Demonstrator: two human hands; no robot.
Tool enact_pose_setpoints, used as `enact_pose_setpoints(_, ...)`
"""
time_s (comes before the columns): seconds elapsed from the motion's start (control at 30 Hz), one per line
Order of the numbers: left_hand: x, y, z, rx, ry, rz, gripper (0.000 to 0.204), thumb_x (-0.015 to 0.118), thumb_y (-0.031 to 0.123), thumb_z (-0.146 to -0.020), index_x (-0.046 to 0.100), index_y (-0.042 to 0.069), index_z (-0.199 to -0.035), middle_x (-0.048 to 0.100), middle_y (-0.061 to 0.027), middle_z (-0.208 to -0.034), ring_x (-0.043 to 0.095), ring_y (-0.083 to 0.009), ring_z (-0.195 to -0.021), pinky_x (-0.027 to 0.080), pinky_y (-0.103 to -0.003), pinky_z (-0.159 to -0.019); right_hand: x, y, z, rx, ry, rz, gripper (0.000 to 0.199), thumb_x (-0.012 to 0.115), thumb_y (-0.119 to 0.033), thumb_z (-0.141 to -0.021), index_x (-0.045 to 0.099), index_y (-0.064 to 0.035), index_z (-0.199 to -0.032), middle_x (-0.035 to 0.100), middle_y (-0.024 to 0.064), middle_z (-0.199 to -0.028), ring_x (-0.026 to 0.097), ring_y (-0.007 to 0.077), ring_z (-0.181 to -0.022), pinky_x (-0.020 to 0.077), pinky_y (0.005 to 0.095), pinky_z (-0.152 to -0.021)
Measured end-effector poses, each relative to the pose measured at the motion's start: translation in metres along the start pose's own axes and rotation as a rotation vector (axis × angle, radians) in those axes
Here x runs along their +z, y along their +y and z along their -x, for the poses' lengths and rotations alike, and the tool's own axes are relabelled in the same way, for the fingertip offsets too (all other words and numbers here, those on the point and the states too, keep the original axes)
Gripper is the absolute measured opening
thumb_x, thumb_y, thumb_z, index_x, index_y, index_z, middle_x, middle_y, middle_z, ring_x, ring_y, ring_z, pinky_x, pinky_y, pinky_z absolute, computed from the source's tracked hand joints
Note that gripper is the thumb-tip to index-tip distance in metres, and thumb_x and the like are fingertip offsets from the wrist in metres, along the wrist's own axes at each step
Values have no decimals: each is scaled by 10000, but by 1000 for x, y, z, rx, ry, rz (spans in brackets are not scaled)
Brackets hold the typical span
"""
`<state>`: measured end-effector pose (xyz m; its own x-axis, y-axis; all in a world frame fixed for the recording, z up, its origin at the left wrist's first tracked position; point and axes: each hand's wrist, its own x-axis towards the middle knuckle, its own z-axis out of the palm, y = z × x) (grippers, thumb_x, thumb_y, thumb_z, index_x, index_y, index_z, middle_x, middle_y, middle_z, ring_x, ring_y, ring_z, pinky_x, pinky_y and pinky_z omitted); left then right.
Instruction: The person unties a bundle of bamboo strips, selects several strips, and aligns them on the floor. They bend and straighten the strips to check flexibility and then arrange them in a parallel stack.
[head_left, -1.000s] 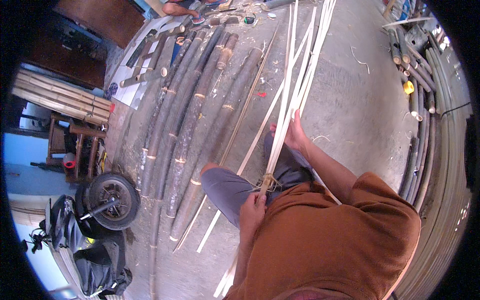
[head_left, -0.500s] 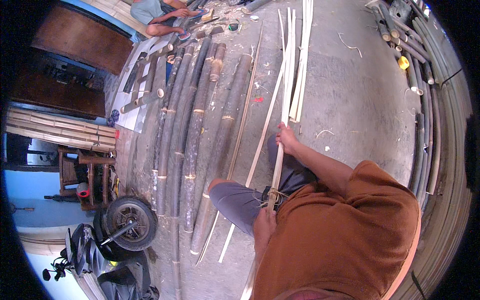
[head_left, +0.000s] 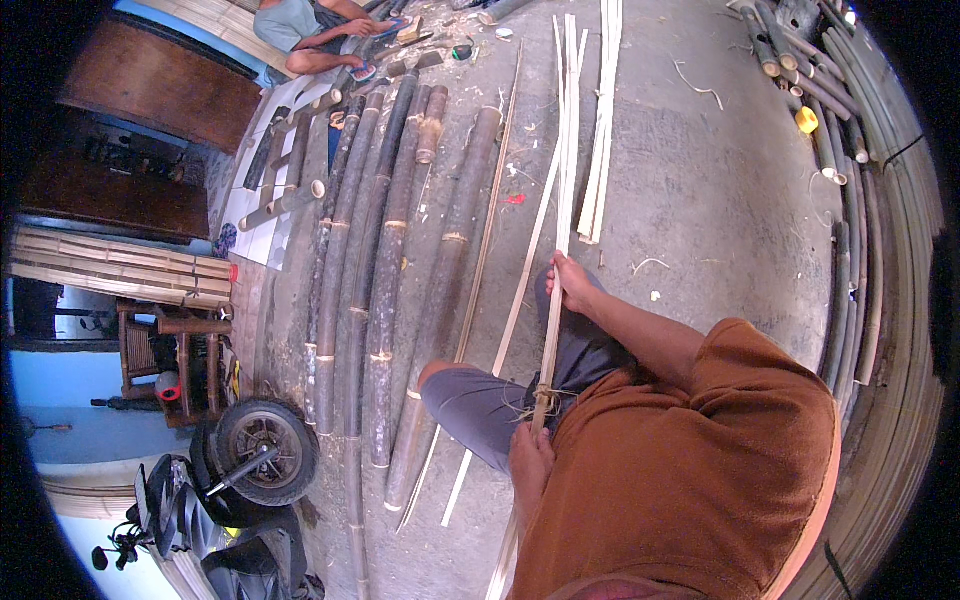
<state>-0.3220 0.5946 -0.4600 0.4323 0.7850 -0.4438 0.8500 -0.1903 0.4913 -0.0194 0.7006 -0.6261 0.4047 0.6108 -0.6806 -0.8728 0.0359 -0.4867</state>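
Observation:
A narrow bundle of pale bamboo strips (head_left: 552, 340) runs lengthwise in front of me, its far ends fanning out over the floor. My right hand (head_left: 568, 283) is closed around it at about knee height. Close to my body, my left hand (head_left: 531, 458) wraps the same bundle, with its fingers partly hidden. Just beyond that hand, a thin fibrous tie (head_left: 543, 394) with loose ends circles the strips. More loose pale strips (head_left: 603, 130) lie right of the bundle's far part, and a single long strip (head_left: 530, 262) lies to its left.
Several dark bamboo poles (head_left: 388, 290) lie lengthwise on the floor to the left. A motorbike wheel (head_left: 265, 455) stands at the lower left. Far left, another person (head_left: 315, 35) sits near tools. More poles (head_left: 840, 285) and a yellow object (head_left: 806, 120) lie along the right side.
Both hands keep hold of the bamboo bundle. My right hand and the bundle's far part have shifted slightly left and nearer; the view has also shifted a little.

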Motion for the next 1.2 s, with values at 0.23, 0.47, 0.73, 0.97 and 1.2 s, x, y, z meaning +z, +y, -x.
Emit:
enact_pose_setpoints(0.23, -4, 7, 2, -1, 26, 18, 253, 559, 210, -926, 517, 8, -1071, 631, -268, -968, 599, -458, -912, 458, -522, -774, 3, -3, 2, -54, 76, 158, 221, 458, -289, -1011, 369, -128, -1133, 530, 54, -756, 550, 171, -549, 500, 339, -470)
enact_pose_setpoints(0.47, -4, 4, 0, -10, 36, -24, 262, 566, 229, -924, 507, 18, -1069, 643, -267, -935, 613, -472, -866, 466, -533, -732, 6, -8, 10, -96, 49, 233, 307, 493, -155, -972, 312, -127, -1219, 573, 88, -816, 603, 183, -596, 534, 338, -497)
enact_pose_setpoints(0.73, -8, 8, 2, -36, 39, 20, 294, 550, 294, -949, 532, 38, -1092, 660, -263, -907, 625, -478, -863, 479, -537, -717, 6, -15, 16, -97, -3, 300, 234, 477, -179, -995, 361, -104, -1184, 599, 74, -885, 639, 182, -698, 551, 357, -601)
enact_pose_setpoints(0.97, -19, 3, -7, 18, 70, 136, 335, 525, 355, -962, 586, 35, -1043, 673, -230, -893, 652, -439, -849, 498, -484, -706, 19, -30, 24, -555, -75, 372, 193, 497, -178, -999, 440, -59, -1140, 649, 87, -781, 624, 163, -645, 511, 298, -584)
enact_pose_setpoints(1.2, -15, 6, -51, -81, -110, 377, 322, 577, 309, -951, 597, -12, -962, 640, -125, -721, 638, -220, -632, 493, -359, -603, 21, -77, 5, -440, -96, 703, 316, 523, -256, -997, 505, -35, -1222, 672, 92, -947, 631, 130, -791, 509, 281, -674)
